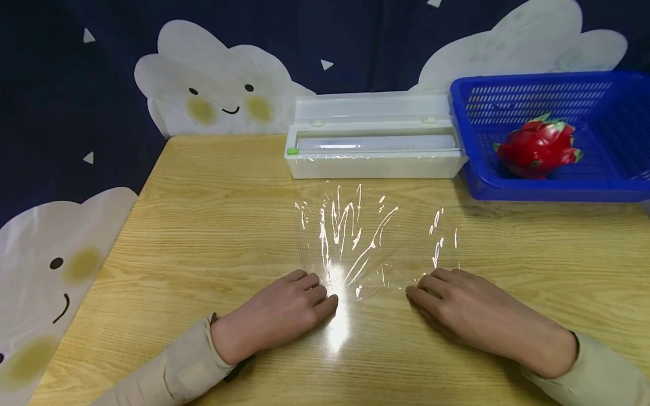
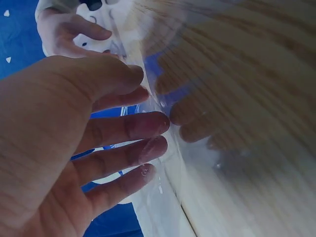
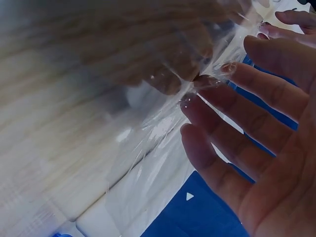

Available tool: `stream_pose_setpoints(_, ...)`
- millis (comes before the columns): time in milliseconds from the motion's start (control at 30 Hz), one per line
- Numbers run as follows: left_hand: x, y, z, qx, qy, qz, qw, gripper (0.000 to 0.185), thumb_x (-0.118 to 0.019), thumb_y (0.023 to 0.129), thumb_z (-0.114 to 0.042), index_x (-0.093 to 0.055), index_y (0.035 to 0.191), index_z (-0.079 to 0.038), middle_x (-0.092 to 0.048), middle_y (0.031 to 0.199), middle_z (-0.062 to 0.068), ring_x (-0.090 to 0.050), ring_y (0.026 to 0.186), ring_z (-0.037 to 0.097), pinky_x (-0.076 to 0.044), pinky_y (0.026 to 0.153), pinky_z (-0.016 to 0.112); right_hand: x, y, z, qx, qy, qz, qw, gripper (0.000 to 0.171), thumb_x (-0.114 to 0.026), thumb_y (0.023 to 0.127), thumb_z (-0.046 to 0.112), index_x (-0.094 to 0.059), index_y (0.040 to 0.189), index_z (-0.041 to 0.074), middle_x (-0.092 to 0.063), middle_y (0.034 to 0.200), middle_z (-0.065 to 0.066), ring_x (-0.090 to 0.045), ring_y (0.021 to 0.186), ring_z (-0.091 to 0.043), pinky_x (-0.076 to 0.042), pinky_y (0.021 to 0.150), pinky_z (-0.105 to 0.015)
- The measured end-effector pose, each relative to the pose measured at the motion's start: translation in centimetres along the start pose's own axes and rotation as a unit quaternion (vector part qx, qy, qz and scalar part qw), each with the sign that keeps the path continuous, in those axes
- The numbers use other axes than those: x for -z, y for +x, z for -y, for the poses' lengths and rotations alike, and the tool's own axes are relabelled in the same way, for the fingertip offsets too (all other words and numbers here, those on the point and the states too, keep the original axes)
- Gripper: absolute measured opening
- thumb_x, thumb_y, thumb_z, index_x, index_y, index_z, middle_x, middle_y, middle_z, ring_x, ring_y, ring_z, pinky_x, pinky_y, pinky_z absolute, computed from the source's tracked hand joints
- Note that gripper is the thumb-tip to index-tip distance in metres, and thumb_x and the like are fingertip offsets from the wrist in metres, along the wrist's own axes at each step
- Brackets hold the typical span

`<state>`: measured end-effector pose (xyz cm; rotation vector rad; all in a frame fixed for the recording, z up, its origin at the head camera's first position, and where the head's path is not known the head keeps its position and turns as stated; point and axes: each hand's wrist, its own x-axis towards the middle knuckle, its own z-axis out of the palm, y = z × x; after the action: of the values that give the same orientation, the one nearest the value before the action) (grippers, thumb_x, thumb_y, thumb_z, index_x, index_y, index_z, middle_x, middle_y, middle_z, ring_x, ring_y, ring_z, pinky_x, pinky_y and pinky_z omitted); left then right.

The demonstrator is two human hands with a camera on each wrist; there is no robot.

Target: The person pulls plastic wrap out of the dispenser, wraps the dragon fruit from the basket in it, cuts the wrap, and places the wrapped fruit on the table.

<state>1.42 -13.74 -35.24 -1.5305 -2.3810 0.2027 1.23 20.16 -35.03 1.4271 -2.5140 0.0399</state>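
Both hands, left (image 1: pixel 284 313) and right (image 1: pixel 457 307), lie flat with straight fingers on the clear plastic wrap sheet (image 1: pixel 365 237), in front of the white wrap dispenser box (image 1: pixel 376 160) on the wooden desk (image 1: pixel 203 225).

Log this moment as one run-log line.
left hand: fingertips press cling film | right hand: fingertips press film | film: flat on table, drawn from dispenser | dragon fruit: in blue basket

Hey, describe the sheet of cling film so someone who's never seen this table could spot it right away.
On the wooden table, look in front of the white dispenser box. The cling film lies flat there, both hands' fingers on its near edge. It is transparent, showing only as glinting wrinkles.
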Motion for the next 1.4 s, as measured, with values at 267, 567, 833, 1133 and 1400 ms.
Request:
stream_pose_setpoints(267,-0.1,0.0,-0.1,0.007,0.001,-0.005,1.0,0.021,-0.066,0.095,-0.019,-0.068,0.117,-0.019,-0.067,0.081,-0.011,-0.059,0.075,0.011,-0.054,0.076,0.025,-0.1,-0.1,-0.1,0.002,0.003,0.004,1.0,0.027,-0.07,0.082,0.013,-0.069,0.109,0.014,-0.069,0.093,0.005,-0.066,0.084,-0.017,-0.06,0.071,-0.039)
stream_pose_setpoints(567,0.4,0.4,0.4,0.022,-0.025,-0.013,0.9994,0.025,-0.066,0.097,-0.016,-0.068,0.121,-0.018,-0.071,0.098,-0.007,-0.068,0.094,0.014,-0.06,0.081,0.029,0.1,0.0,-0.4,0.008,0.012,-0.003,1.0,0.02,-0.059,0.087,0.02,-0.069,0.104,0.015,-0.068,0.091,0.006,-0.065,0.082,-0.015,-0.058,0.068,-0.036)
stream_pose_setpoints(833,0.7,1.0,2.3,0.06,-0.031,-0.054,0.9963,0.023,-0.073,0.096,-0.022,-0.075,0.118,-0.015,-0.076,0.104,-0.003,-0.072,0.101,0.019,-0.063,0.088,0.032,0.3,0.2,-0.4,0.01,0.017,-0.013,1.0,0.019,-0.056,0.088,0.019,-0.07,0.1,0.016,-0.068,0.091,0.006,-0.065,0.084,-0.015,-0.059,0.069,-0.036)
stream_pose_setpoints(1133,-0.2,2.2,4.8,0.079,-0.072,-0.078,0.9912,0.023,-0.072,0.095,-0.022,-0.075,0.115,-0.011,-0.077,0.102,0.0,-0.072,0.102,0.021,-0.062,0.091,0.034,0.3,0.1,-0.8,0.011,0.02,-0.012,1.0,0.028,-0.047,0.097,0.021,-0.072,0.105,0.015,-0.069,0.096,0.005,-0.065,0.085,-0.016,-0.058,0.07,-0.036)
stream_pose_setpoints(1400,-1.0,3.0,6.1,0.048,-0.111,-0.066,0.9905,0.026,-0.074,0.095,-0.024,-0.075,0.118,-0.012,-0.075,0.117,0.006,-0.069,0.113,0.024,-0.058,0.103,0.036,0.7,0.2,-1.3,0.005,0.022,-0.014,1.0,0.021,-0.059,0.097,0.021,-0.073,0.112,0.016,-0.07,0.1,0.002,-0.067,0.087,-0.018,-0.061,0.073,-0.038)
